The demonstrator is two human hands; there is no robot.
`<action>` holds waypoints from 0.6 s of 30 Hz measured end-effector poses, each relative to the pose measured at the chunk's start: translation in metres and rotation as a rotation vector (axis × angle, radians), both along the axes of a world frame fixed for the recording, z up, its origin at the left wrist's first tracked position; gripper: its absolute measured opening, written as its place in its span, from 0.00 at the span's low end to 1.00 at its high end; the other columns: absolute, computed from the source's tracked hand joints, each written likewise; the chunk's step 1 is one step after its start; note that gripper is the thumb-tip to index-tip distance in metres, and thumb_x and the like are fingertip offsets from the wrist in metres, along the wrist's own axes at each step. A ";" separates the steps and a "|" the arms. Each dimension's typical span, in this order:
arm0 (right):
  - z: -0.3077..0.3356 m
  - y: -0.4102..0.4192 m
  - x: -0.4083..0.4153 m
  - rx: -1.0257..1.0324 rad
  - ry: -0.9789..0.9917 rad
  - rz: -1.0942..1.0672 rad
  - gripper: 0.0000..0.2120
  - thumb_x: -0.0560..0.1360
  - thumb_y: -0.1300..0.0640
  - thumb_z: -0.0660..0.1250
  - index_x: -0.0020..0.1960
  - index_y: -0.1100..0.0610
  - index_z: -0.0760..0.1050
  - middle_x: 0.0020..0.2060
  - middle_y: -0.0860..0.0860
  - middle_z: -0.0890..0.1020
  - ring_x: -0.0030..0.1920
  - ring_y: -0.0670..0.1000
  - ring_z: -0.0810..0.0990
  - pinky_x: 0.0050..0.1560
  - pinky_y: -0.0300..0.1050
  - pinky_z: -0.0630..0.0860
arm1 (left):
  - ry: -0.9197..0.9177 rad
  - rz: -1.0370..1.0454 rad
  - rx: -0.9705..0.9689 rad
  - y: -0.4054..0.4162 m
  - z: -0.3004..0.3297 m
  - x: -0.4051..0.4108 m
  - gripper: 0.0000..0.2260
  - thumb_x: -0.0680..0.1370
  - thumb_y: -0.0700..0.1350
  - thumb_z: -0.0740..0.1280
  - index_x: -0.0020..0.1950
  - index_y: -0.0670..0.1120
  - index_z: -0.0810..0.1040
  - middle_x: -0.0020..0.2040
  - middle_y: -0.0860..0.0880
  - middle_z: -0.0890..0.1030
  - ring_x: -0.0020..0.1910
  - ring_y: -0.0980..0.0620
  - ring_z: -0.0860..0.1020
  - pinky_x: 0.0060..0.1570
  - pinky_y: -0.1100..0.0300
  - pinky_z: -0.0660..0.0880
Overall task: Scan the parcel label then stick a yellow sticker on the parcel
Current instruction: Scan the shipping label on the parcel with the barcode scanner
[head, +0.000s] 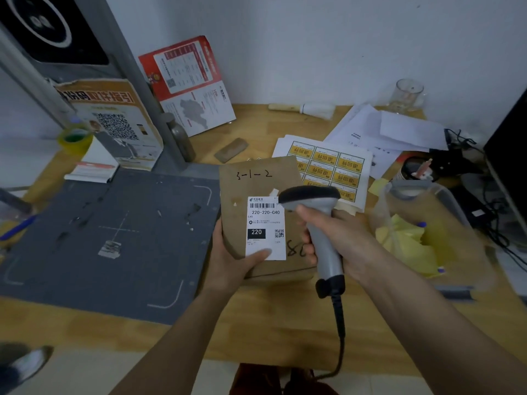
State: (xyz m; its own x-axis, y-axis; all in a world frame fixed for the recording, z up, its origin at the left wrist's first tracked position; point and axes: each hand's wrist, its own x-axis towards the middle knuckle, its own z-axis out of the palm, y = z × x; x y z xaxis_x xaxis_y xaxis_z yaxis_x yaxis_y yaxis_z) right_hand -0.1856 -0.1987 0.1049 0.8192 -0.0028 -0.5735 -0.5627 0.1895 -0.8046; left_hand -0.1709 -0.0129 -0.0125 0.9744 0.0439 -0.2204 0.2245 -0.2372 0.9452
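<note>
A brown cardboard parcel point(253, 189) lies tilted at the desk's middle, with a white shipping label point(263, 220) on its top. My left hand point(228, 260) grips the parcel's near left corner, thumb pressed on the label's lower edge. My right hand point(336, 238) holds a grey handheld barcode scanner point(316, 212) by its handle, its dark head hovering just right of the label's barcode. A sheet of yellow stickers point(328, 166) lies behind the parcel, partly hidden by the parcel and the scanner head.
A dark grey mat point(99, 238) covers the desk's left. Stands with printed QR posters point(114, 124) rise at the back left. A clear plastic box point(422, 223) with yellow scraps sits right, beside cables point(490, 212). Papers point(385, 129) and a glass point(407, 95) lie behind.
</note>
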 end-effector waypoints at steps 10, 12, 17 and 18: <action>0.016 -0.001 -0.027 0.014 -0.114 0.034 0.15 0.73 0.50 0.69 0.41 0.61 0.72 0.27 0.54 0.74 0.24 0.51 0.72 0.22 0.40 0.71 | -0.031 0.026 -0.044 -0.002 -0.001 -0.015 0.49 0.63 0.41 0.81 0.75 0.54 0.55 0.61 0.60 0.70 0.58 0.63 0.70 0.40 0.78 0.72; 0.016 -0.003 -0.033 0.023 -0.128 0.041 0.15 0.73 0.49 0.69 0.40 0.61 0.72 0.26 0.54 0.74 0.24 0.51 0.72 0.22 0.40 0.71 | -0.041 0.031 -0.052 -0.003 -0.001 -0.019 0.49 0.63 0.41 0.81 0.75 0.54 0.55 0.61 0.59 0.70 0.57 0.64 0.70 0.38 0.79 0.72; 0.017 -0.008 -0.046 0.040 -0.177 0.053 0.16 0.73 0.49 0.69 0.39 0.61 0.71 0.25 0.53 0.74 0.24 0.51 0.71 0.23 0.40 0.70 | -0.048 0.047 -0.045 -0.004 -0.003 -0.025 0.49 0.63 0.42 0.80 0.75 0.55 0.53 0.59 0.61 0.70 0.60 0.59 0.69 0.43 0.72 0.70; 0.017 -0.009 -0.048 0.044 -0.184 0.051 0.16 0.73 0.49 0.69 0.39 0.61 0.71 0.25 0.53 0.74 0.24 0.51 0.71 0.23 0.40 0.70 | -0.044 0.049 -0.046 -0.003 -0.003 -0.025 0.49 0.63 0.42 0.80 0.75 0.55 0.54 0.59 0.62 0.70 0.61 0.59 0.69 0.44 0.72 0.70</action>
State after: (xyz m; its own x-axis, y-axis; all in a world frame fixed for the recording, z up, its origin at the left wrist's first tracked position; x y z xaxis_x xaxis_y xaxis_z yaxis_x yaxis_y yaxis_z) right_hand -0.2334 -0.2078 0.1220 0.9088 0.0627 -0.4124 -0.4162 0.2016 -0.8866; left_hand -0.1958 -0.0164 -0.0159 0.9802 0.0825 -0.1799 0.1924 -0.1833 0.9641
